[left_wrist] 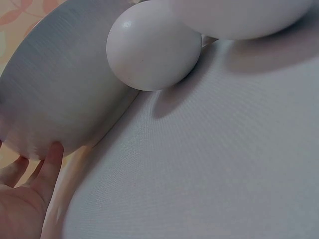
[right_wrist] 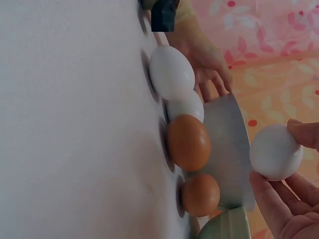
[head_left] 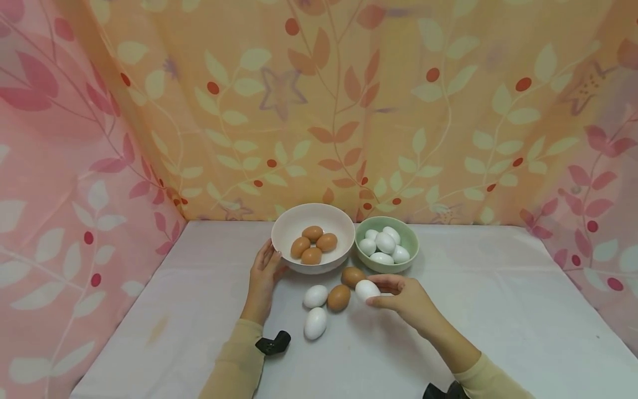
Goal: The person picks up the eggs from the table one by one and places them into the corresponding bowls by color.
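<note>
Apart from each other, two hands flank the white bowl (head_left: 316, 269): the left hand (head_left: 264, 274) rests its fingers against that bowl's left wall, while the right hand (head_left: 404, 299) pinches a white egg (head_left: 367, 291) between thumb and fingertips, off the table (head_left: 209, 310) on the bowl's near right side. That grip touches only a little of the smooth shell, so loosened fingers could let the egg slip and perhaps crack. Swung low toward the white bowl, it might knock the farther brown egg (head_left: 353, 276), which lies in between. Too hard a push from the left could shove the white bowl against the green bowl (head_left: 394, 267) close on its right, jostling the heaped eggs (head_left: 385, 243). Four eggs (head_left: 311, 255) sit inside the white bowl; another brown egg (head_left: 339, 298) and two loose white eggs (head_left: 315, 323) lie on its near side. A curtain (head_left: 339, 83) hangs behind it.
</note>
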Available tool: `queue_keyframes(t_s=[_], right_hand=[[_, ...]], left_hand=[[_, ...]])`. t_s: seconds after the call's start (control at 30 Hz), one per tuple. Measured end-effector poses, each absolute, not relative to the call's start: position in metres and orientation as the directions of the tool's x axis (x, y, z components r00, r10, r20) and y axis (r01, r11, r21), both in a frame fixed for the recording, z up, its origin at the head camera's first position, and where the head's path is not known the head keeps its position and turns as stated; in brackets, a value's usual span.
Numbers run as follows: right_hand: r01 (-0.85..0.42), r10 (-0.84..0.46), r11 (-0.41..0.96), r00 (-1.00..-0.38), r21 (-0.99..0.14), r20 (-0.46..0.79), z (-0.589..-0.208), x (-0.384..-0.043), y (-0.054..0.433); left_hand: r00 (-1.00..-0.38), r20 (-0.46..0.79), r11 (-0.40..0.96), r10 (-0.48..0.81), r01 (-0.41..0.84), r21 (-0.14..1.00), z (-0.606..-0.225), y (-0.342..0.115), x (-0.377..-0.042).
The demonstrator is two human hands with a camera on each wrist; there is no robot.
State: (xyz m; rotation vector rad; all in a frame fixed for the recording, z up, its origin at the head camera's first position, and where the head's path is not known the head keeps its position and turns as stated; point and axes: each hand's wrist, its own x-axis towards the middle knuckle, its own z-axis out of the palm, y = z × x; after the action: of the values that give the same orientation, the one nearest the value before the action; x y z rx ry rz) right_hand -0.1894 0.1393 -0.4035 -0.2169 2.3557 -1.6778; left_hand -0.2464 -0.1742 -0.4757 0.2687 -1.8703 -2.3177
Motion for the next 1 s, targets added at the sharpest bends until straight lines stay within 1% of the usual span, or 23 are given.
queue_keyframes(t_s=[0.13, 0.27, 0.43, 0.67, 1.0], right_hand=[[-0.006, -0.259, 0.356, -0.962, -0.935, -0.092, -0.398, -0.193, 0.145], [-0.023, -0.229, 0.388, -0.971, -0.921, -0.072, -0.392, -0.199, 0.154], [-0.022, -0.177, 0.429, -0.982, -0.903, -0.060, -0.386, -0.207, 0.165], [-0.015, -0.143, 0.456, -0.988, -0.890, -0.056, -0.378, -0.216, 0.177], [-0.023, -0.104, 0.490, -0.994, -0.872, -0.033, -0.376, -0.244, 0.194]], left_hand=[[-0.971, -0.053, -0.210, -0.231, -0.004, 0.978, -0.476, -0.173, -0.247], [-0.971, -0.059, -0.212, -0.231, -0.009, 0.977, -0.476, -0.173, -0.247], [-0.972, -0.054, -0.211, -0.230, -0.004, 0.977, -0.475, -0.174, -0.247], [-0.974, -0.045, -0.218, -0.222, 0.004, 0.976, -0.475, -0.174, -0.247], [-0.975, -0.049, -0.229, -0.215, 0.001, 0.973, -0.475, -0.175, -0.248]])
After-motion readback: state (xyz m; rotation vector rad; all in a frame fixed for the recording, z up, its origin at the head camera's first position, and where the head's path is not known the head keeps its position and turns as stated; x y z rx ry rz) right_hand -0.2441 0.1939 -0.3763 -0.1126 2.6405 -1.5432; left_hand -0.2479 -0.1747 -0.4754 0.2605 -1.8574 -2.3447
